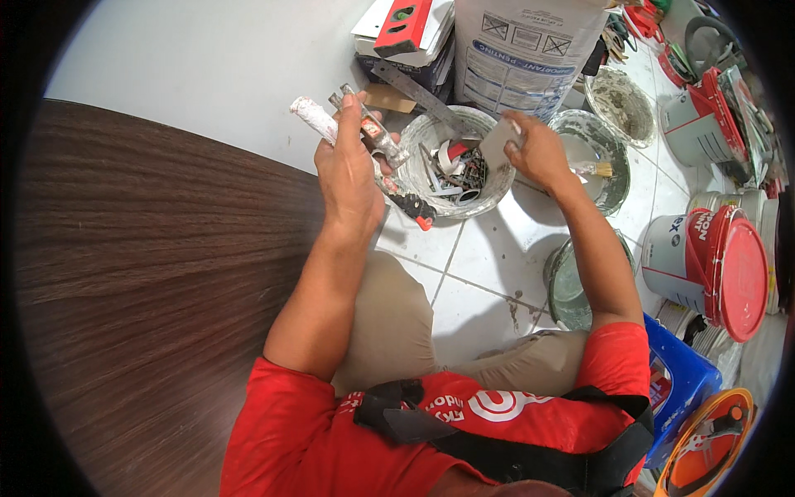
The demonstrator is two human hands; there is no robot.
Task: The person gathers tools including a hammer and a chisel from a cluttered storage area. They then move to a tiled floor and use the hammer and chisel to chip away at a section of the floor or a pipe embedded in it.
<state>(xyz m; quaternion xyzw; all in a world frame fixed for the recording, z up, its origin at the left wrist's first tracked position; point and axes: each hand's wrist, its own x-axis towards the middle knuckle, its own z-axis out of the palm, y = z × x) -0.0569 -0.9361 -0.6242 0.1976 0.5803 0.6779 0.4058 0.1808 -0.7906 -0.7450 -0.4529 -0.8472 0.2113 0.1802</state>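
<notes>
My left hand [349, 178] is closed round a bundle of tools: a paint-smeared white cylinder [315, 116], a metal-edged bar with a red-and-white label [373, 128], and a black tool with an orange-red tip [411, 207]. What each one is exactly cannot be made out. Over the right rim of a plaster-crusted bucket [414, 137], my right hand [538, 149] pinches a flat pale plate [499, 142]. Inside that bucket lie small metal pieces [472, 170] and a red-and-white item [451, 155]. A long metal ruler-like strip [418, 95] leans into it.
Behind the bucket stands a large white sack [526, 50], beside stacked boxes with a red level [403, 29]. A bucket with a brush [600, 169], another bucket [563, 286], red-lidded pails [741, 273] and a blue stool [691, 373] line the right. A dark wood panel [157, 273] is at left.
</notes>
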